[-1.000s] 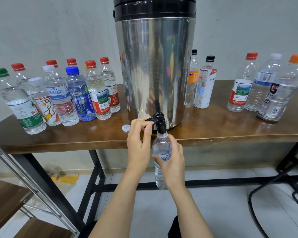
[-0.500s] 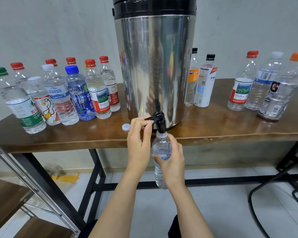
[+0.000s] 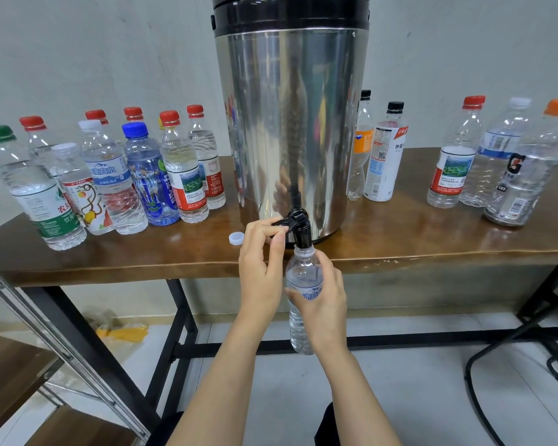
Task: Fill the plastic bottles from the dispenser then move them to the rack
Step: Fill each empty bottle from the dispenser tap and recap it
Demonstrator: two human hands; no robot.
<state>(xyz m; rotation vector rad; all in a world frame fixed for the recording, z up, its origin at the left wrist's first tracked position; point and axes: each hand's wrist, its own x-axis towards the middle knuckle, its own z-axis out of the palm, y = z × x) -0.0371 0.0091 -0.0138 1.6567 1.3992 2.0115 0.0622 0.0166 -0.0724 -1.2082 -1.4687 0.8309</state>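
Change: barely any; your hands sit where they were a second ago.
Left grip point(image 3: 260, 268): fingers curled, pinching the black tap lever point(image 3: 290, 219).
Right grip point(image 3: 324, 304): wrapped round the bottle point(image 3: 303, 272).
Bottle: upright, mouth at the spout of the dispenser point(image 3: 290, 123), hanging below the tabletop point(image 3: 432, 239) edge.
Cap point(image 3: 236, 238): loose, just left of the tap.

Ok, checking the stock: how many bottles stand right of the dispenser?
5: an orange-labelled bottle and a white-labelled bottle beside the dispenser, then red-capped, white-capped and orange-capped bottles further right. The dispenser may hide others.
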